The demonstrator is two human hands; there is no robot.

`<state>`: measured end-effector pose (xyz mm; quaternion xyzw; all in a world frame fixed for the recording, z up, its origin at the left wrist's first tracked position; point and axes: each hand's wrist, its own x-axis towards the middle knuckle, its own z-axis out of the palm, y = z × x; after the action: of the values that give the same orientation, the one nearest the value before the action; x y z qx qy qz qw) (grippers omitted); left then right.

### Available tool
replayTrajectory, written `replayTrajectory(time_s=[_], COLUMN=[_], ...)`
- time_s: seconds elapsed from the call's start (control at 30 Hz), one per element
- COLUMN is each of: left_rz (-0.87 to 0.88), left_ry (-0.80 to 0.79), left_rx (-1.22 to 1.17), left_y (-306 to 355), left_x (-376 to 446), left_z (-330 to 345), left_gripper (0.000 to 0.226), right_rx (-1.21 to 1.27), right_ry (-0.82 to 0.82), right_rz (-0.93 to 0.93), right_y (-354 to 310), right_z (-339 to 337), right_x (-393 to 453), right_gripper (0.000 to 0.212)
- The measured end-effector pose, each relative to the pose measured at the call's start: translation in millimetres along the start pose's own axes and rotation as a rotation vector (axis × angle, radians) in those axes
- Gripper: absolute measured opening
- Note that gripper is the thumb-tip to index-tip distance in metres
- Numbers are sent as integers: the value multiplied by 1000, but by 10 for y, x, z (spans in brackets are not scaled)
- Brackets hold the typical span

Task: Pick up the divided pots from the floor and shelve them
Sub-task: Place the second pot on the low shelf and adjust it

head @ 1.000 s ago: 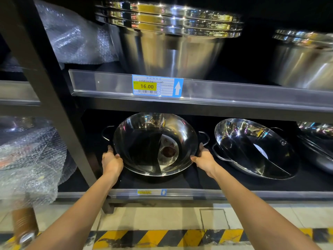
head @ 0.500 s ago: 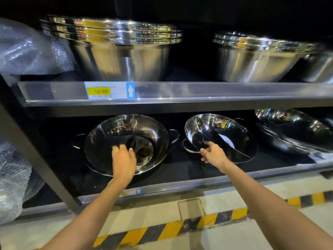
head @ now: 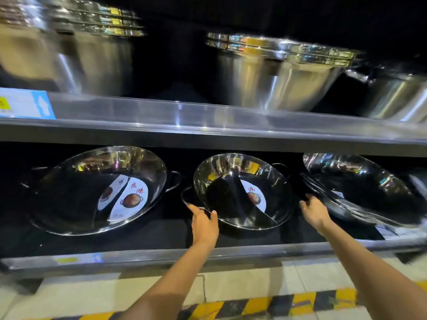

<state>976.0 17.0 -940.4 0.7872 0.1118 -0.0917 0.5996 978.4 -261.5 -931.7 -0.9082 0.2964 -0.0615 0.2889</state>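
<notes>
Nearest us, we are looking past the pale tiled floor (head: 242, 285) with its yellow-and-black hazard stripe (head: 254, 307); no pot is lying on the strip of floor in view. Our forearms are reaching over it to the dark lower metal shelf (head: 161, 257).

Our left hand (head: 204, 225) is resting at the near-left rim of the middle shiny steel divided pot (head: 242, 192), index finger pointing toward its wire loop handle (head: 188, 197), grip loose and not closing on anything. Our right hand (head: 315, 211) is reaching the pot's right edge, fingers curled; whether that grip is grasping the rim or handle, we cannot tell.

That pot is sitting tilted on the shelf, between a larger steel divided pot (head: 99, 190) on the left and a leaning stack of steel pots (head: 360, 188) on the right. We are judging that three lots are already shelved and we are only straightening the middle one; pots left on the floor are out of sight.

Farthest, on the upper shelf (head: 208, 121), tall stacked steel basins (head: 277, 72) are standing.
</notes>
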Motion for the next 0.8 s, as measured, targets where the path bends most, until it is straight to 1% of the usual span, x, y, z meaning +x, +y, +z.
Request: replayTrajectory(time_s=[0.07,0.13,0.3,0.4,0.47,0.53,0.57,0.67,0.73,0.8], left_rz=[-8,-17,-9,1,-23,-53,-59,-51,-48,-63], left_ry=[78,146,212,211,202,184,180,179,177,165], left_rx=[-29,-19,22,55,90,105,112,136,150,150], left_y=[36,51,50,40,42,63,68,57,43,50], left_x=[-21,-31,-57,32,131,210,237,274,308,383], left_z=[160,282,494,463,392,321,305,318,343,328], left_gripper=[77,75,73,68,50,33,31,38,38,39], right_rx=[66,140,106,192,278,340,369,447,465,459], right_ry=[-31,-59,-68,-63,-48,-68,-98,-178,-186,-152], right_rz=[-8,-14,-84,-56,-12,13,15,21,4,2], right_y=[1,-36,-53,15,60,105,128,170,188,222], right_z=[48,100,219,265,275,266,261,235,240,251], right_x=[159,266,429,419,395,393,405,451,448,419], right_gripper=[42,44,45,49,50,50,52,55,54,54])
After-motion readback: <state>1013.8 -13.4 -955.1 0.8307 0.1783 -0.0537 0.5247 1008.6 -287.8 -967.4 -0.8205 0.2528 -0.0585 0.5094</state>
